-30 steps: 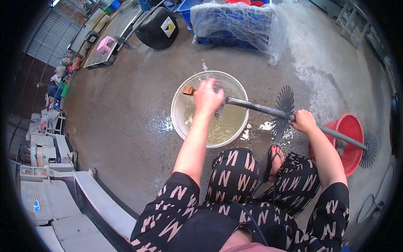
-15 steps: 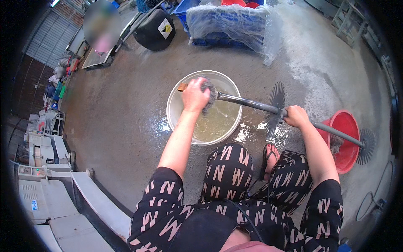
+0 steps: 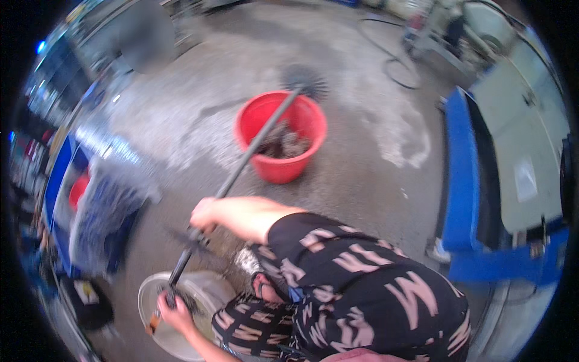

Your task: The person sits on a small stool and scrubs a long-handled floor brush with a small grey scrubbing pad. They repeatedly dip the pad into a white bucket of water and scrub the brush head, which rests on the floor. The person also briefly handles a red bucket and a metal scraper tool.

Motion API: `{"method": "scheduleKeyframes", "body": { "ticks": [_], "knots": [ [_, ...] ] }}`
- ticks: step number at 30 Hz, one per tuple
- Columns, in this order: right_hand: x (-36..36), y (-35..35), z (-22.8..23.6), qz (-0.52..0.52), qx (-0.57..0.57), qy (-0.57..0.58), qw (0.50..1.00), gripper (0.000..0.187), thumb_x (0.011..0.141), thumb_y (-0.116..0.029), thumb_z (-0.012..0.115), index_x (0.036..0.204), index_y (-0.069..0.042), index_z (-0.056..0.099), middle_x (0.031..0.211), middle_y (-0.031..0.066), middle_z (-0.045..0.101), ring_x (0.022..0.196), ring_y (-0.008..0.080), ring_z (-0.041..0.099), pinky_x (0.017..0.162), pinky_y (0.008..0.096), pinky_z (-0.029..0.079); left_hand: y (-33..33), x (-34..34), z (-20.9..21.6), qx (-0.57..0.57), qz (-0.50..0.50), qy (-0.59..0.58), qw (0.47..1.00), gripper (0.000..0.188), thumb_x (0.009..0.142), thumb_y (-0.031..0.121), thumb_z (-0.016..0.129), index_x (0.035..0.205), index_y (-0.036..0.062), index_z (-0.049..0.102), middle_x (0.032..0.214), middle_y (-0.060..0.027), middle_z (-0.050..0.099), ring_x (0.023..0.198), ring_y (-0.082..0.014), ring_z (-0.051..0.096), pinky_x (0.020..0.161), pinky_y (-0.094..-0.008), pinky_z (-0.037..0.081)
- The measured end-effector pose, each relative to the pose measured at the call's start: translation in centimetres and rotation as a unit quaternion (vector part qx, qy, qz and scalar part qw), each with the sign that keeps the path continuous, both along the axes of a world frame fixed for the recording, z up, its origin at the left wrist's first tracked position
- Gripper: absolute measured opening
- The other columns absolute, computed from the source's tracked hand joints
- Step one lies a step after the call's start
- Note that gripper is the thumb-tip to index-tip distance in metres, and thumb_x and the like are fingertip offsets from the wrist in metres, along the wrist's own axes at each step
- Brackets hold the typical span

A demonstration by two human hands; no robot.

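Rod [image 3: 253,148]: long, dark grey, slanting across the floor from over the white tub [image 3: 214,283] up past the red bucket [image 3: 280,173]. Brown block [image 3: 153,323] at its lower end, over the tub's near-left rim. Spiky disc [image 3: 208,256] round the rod just below the right hand, blurred. Second spiky disc [image 3: 303,80] at the far end, beyond the bucket.

Hands well apart, both on the rod. Right hand [image 3: 206,213] clamped round the middle stretch. Left hand [image 3: 175,314] closed about the lower end, above the tub; dark bristly matter beside its fingers, too blurred to identify.

Bucket stands upright on wet-patched floor [image 3: 356,157], rod passing across its mouth; grey-brown clumps [image 3: 280,140] inside. Tub sits close by the person's patterned knee [image 3: 253,326]. Sandalled foot [image 3: 265,288] near the tub.

Left side: blue crate [image 3: 57,166] draped with clear sheeting [image 3: 105,208], red container [image 3: 78,191] within; black can [image 3: 89,304] nearer. Right side: pale machine [image 3: 522,139] with blue panel [image 3: 462,175]. Far floor: dark hose [image 3: 389,63], loosely curved.
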State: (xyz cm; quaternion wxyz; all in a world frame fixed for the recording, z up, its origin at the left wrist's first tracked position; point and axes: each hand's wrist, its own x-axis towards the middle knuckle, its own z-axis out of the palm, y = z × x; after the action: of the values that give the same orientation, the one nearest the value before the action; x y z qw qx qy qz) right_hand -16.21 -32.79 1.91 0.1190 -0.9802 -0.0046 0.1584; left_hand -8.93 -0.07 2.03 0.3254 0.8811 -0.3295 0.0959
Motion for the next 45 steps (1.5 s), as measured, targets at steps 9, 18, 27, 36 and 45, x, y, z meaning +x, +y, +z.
{"method": "scheduleKeyframes", "body": {
  "ticks": [9, 18, 27, 36, 45],
  "knots": [
    [-3.1, 0.3, -1.3, -0.053, 0.004, 0.004, 0.999, 0.025, 0.069, -0.021, 0.066, 0.090, -0.009, 0.071, 0.093, 0.0100, 0.069, 0.093, 0.0262, 0.065, 0.077, 0.0402, 0.051, 8.3, 4.4, -10.1, 0.337, -0.030, 0.296, 0.894, 0.048, 0.055, 0.005, 0.074, 0.102, 0.0006, 0.061, 0.100, -0.0157, 0.064, 0.095, -0.0313, 0.061, 0.080, -0.0384, 0.049],
    [-1.7, -1.2, -1.2, -0.019, 0.006, -0.012, 1.000, 0.024, 0.069, -0.024, 0.068, 0.089, -0.010, 0.071, 0.093, 0.0100, 0.069, 0.091, 0.0272, 0.065, 0.073, 0.0422, 0.053, 11.7, 7.2, -23.7, 0.174, 0.004, 0.667, 0.724, 0.079, 0.056, 0.007, 0.081, 0.126, -0.0037, 0.047, 0.117, -0.0200, 0.060, 0.103, -0.0290, 0.060, 0.083, -0.0399, 0.051],
    [0.2, -1.2, -3.7, -0.027, -0.058, 0.016, 0.998, 0.035, 0.075, -0.026, 0.067, 0.103, -0.005, 0.061, 0.105, 0.0194, 0.062, 0.100, 0.0359, 0.058, 0.084, 0.0449, 0.047, 5.8, 0.9, -5.9, 0.293, 0.057, 0.341, 0.891, 0.066, 0.057, 0.008, 0.076, 0.119, 0.0044, 0.053, 0.112, -0.0173, 0.062, 0.103, -0.0317, 0.061, 0.083, -0.0424, 0.050],
    [-1.4, -3.8, -7.0, 0.013, -0.025, -0.082, 0.996, 0.028, 0.073, -0.013, 0.067, 0.094, 0.003, 0.060, 0.094, 0.0247, 0.060, 0.093, 0.0428, 0.056, 0.080, 0.0484, 0.044, 4.6, -8.3, -5.0, 0.169, 0.227, 0.262, 0.923, 0.065, 0.058, 0.009, 0.074, 0.119, 0.0094, 0.053, 0.116, -0.0220, 0.053, 0.092, -0.0359, 0.063, 0.076, -0.0446, 0.052],
    [-1.2, -4.5, -6.0, -0.020, -0.065, -0.065, 0.996, 0.028, 0.072, -0.017, 0.067, 0.091, 0.002, 0.059, 0.098, 0.0237, 0.060, 0.096, 0.0416, 0.056, 0.082, 0.0471, 0.044, 3.3, -6.4, -6.6, 0.201, 0.165, 0.281, 0.924, 0.068, 0.062, 0.009, 0.072, 0.125, 0.0106, 0.050, 0.120, -0.0234, 0.051, 0.101, -0.0363, 0.060, 0.081, -0.0433, 0.051]
  ]
}}
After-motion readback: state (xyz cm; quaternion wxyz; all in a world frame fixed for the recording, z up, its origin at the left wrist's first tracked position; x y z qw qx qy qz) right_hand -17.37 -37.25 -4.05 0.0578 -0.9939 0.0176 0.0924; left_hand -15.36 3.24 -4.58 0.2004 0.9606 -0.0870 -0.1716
